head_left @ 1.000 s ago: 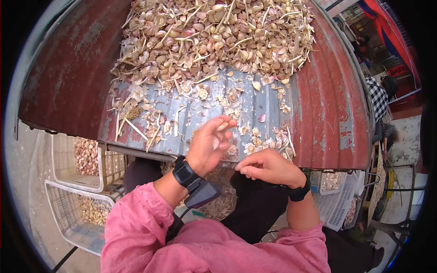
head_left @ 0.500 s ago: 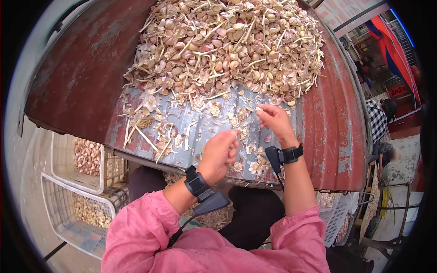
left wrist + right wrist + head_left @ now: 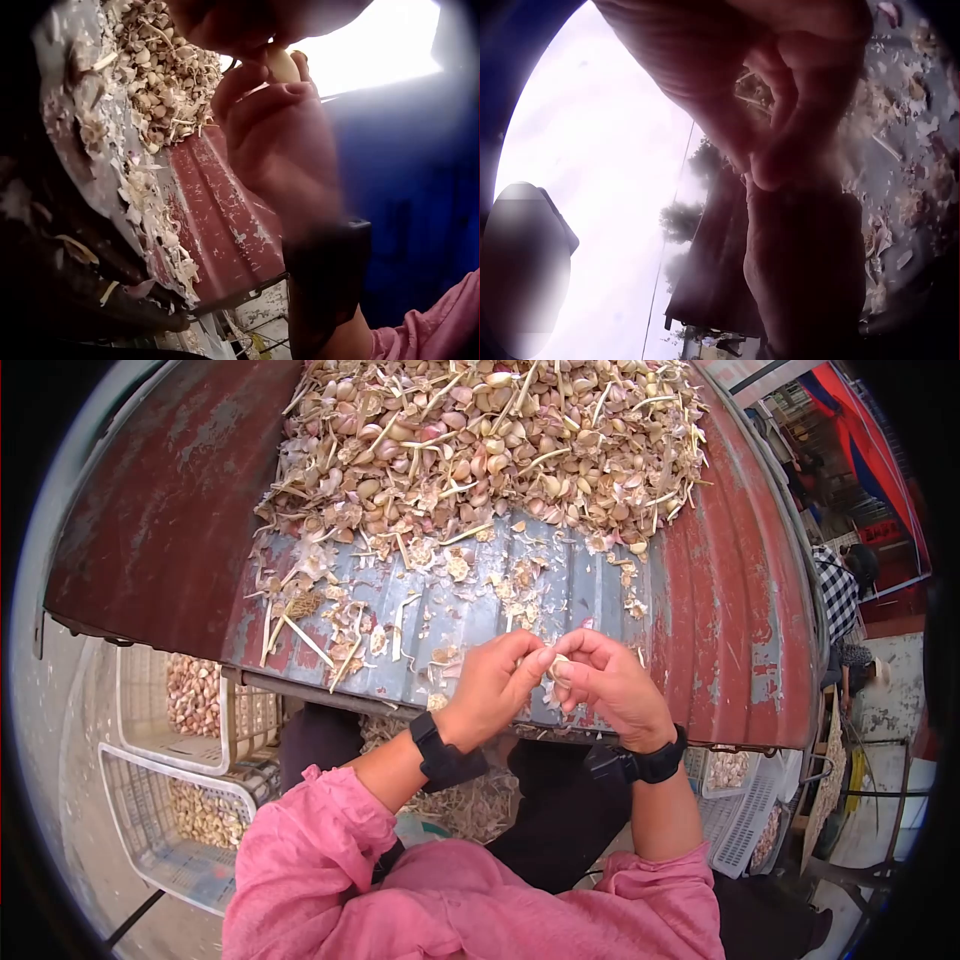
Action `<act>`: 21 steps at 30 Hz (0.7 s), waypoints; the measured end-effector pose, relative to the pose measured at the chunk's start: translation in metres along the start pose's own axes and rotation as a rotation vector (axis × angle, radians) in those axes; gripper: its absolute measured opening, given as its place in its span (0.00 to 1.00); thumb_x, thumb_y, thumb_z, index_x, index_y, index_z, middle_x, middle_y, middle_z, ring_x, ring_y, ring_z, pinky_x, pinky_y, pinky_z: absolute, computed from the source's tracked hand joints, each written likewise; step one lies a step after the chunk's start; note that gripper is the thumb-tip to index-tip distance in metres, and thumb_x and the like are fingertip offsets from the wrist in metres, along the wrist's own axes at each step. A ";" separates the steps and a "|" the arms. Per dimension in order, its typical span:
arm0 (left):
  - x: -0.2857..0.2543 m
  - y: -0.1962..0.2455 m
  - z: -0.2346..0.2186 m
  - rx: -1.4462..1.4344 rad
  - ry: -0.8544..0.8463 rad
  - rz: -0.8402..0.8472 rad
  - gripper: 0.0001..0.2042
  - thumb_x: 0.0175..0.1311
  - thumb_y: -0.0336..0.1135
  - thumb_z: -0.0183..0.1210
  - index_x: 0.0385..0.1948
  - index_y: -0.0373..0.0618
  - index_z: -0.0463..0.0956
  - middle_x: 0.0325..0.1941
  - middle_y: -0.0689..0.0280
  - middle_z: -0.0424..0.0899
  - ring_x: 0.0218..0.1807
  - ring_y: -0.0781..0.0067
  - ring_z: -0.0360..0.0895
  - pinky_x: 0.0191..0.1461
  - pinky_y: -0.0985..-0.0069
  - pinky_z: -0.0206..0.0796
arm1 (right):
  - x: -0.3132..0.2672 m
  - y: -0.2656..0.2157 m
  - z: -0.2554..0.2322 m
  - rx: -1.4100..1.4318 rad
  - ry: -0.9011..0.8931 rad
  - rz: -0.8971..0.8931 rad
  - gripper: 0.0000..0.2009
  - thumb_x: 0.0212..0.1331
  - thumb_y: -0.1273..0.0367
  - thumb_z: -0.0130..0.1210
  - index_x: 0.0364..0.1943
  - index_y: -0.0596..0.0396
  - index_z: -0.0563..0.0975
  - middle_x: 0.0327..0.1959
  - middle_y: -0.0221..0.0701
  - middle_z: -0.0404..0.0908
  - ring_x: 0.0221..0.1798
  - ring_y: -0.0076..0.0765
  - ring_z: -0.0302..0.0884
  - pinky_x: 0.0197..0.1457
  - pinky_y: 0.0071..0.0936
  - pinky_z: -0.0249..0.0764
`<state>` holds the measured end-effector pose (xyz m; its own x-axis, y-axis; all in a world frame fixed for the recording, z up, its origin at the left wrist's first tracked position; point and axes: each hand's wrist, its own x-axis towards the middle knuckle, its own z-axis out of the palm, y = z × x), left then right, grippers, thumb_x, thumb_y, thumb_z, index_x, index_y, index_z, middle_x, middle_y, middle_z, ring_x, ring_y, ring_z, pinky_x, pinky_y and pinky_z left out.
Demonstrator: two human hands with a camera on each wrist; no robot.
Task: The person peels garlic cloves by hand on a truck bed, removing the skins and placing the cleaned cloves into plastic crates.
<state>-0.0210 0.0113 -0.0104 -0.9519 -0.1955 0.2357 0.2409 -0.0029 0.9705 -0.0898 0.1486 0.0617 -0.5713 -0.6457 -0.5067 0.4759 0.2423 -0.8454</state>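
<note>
In the head view, both hands meet over the front edge of the metal sheet (image 3: 440, 622). A pale garlic clove (image 3: 559, 665) is pinched between the thumb and fingers of my right hand (image 3: 622, 692). My left hand (image 3: 492, 685) comes to the same clove from the left, its thumb and forefinger gripping at the clove's near end and its other fingers hidden. In the left wrist view, the clove (image 3: 282, 66) shows pale between the fingertips. The right wrist view is dark, with the clove hidden behind the fingers.
A big heap of garlic cloves and dry stalks (image 3: 490, 445) covers the far part of the sheet. Loose skins and stems (image 3: 330, 630) litter its near left. Plastic crates (image 3: 225, 735) with cloves stand below left, and another crate (image 3: 735, 810) stands below right.
My right hand went forward to the sheet, pinched a clove and came back to the left hand. The left hand, earlier half open with cloves in its fingers, now has thumb and forefinger at the clove.
</note>
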 end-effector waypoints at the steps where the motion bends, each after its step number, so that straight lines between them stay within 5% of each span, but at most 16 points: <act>1: -0.002 -0.001 0.002 -0.038 0.021 -0.043 0.09 0.61 0.36 0.48 0.26 0.40 0.70 0.19 0.73 0.71 0.23 0.87 0.65 0.25 0.87 0.57 | -0.001 0.001 0.003 0.002 0.002 0.001 0.09 0.52 0.71 0.53 0.36 0.58 0.69 0.27 0.27 0.73 0.29 0.19 0.72 0.30 0.17 0.72; 9: -0.009 0.002 0.009 -0.254 0.100 -0.140 0.11 0.62 0.36 0.46 0.22 0.42 0.68 0.16 0.73 0.69 0.19 0.88 0.62 0.22 0.87 0.55 | -0.001 0.011 0.006 0.174 -0.053 0.002 0.08 0.53 0.71 0.52 0.36 0.58 0.69 0.28 0.31 0.74 0.26 0.21 0.72 0.29 0.18 0.71; 14: -0.002 0.002 0.001 -0.931 0.112 -0.554 0.10 0.62 0.37 0.46 0.24 0.45 0.70 0.17 0.74 0.71 0.16 0.92 0.58 0.18 0.90 0.47 | 0.006 0.011 0.014 0.261 -0.054 -0.054 0.08 0.54 0.71 0.51 0.37 0.59 0.70 0.29 0.32 0.75 0.26 0.21 0.72 0.31 0.18 0.71; 18: -0.003 0.006 0.001 -0.844 0.140 -0.495 0.09 0.62 0.36 0.47 0.32 0.42 0.72 0.23 0.70 0.74 0.20 0.88 0.64 0.21 0.90 0.54 | 0.009 0.009 0.016 0.227 0.096 -0.098 0.08 0.55 0.71 0.49 0.37 0.59 0.70 0.30 0.33 0.75 0.26 0.21 0.71 0.31 0.19 0.70; 20: -0.003 0.007 0.006 -0.411 0.169 -0.133 0.10 0.60 0.34 0.49 0.38 0.39 0.73 0.30 0.67 0.76 0.27 0.82 0.71 0.27 0.86 0.62 | 0.004 0.002 0.014 0.243 0.073 -0.094 0.08 0.55 0.71 0.48 0.37 0.59 0.69 0.30 0.33 0.75 0.25 0.22 0.72 0.28 0.18 0.70; 21: -0.001 0.006 0.000 -0.296 0.089 -0.083 0.10 0.58 0.31 0.50 0.39 0.39 0.73 0.33 0.66 0.77 0.34 0.78 0.73 0.34 0.82 0.65 | 0.003 0.003 0.010 0.229 0.077 -0.054 0.08 0.56 0.71 0.47 0.38 0.59 0.68 0.29 0.33 0.75 0.25 0.22 0.72 0.26 0.18 0.70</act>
<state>-0.0184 0.0121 -0.0047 -0.9534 -0.2679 0.1385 0.2203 -0.3052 0.9265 -0.0834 0.1404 0.0592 -0.6449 -0.5940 -0.4810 0.5780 0.0328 -0.8154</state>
